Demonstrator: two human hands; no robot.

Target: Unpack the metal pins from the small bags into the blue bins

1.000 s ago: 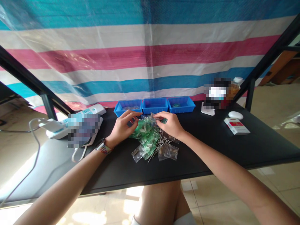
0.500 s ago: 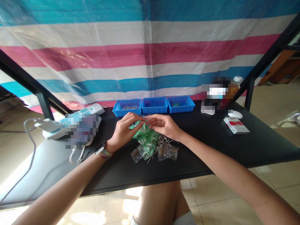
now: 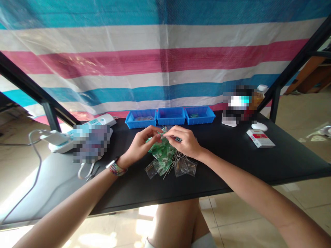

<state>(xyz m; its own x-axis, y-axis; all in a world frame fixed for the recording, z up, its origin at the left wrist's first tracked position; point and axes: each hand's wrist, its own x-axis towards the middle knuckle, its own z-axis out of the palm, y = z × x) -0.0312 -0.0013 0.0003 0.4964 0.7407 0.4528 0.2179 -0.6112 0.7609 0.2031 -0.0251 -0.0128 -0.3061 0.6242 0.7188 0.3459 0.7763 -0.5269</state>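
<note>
My left hand [image 3: 145,142] and my right hand [image 3: 185,140] meet fingertip to fingertip over a heap on the black table. Both are closed in a pinch; a pale greenish sliver shows at the fingertips, too small to name. Beneath them lie small green plastic bags [image 3: 162,155], partly covered by the hands. Thin metal rods [image 3: 178,156] are strewn at the heap's right side. Closer to me are clear bags with brass-coloured pins [image 3: 191,166] and another clear bag [image 3: 151,169] at the left.
Behind the heap stand a left blue bin [image 3: 141,120] with clear bags, a middle blue bin [image 3: 170,120] and a right blue bin [image 3: 199,119] with green bits. Left is a power strip [image 3: 85,129] with a cable. Right are a small box [image 3: 260,138], a white mouse [image 3: 259,126] and a bottle [image 3: 261,93].
Both hands have come slightly lower and nearer to me, and their fingers have curled into tighter pinches. The heap and the bins look the same.
</note>
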